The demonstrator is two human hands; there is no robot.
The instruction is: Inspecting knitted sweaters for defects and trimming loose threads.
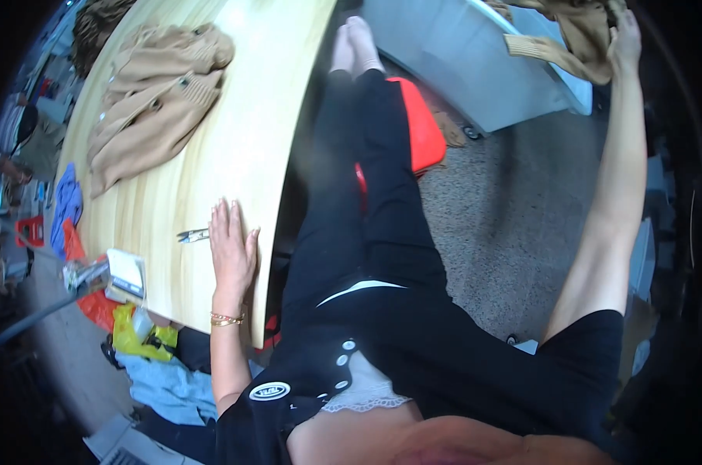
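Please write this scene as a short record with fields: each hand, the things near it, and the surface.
left hand: left hand lies flat, palm down, on the wooden table
near left hand: scissors beside the fingers
right hand: right hand reaches out and grips a tan garment in the grey bin
on table: folded tan cardigan
floor: speckled carpet, red object

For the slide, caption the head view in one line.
Left hand flat on the wooden table beside a pen; right hand reaches into a bin for a tan garment; tan cardigan on the table.
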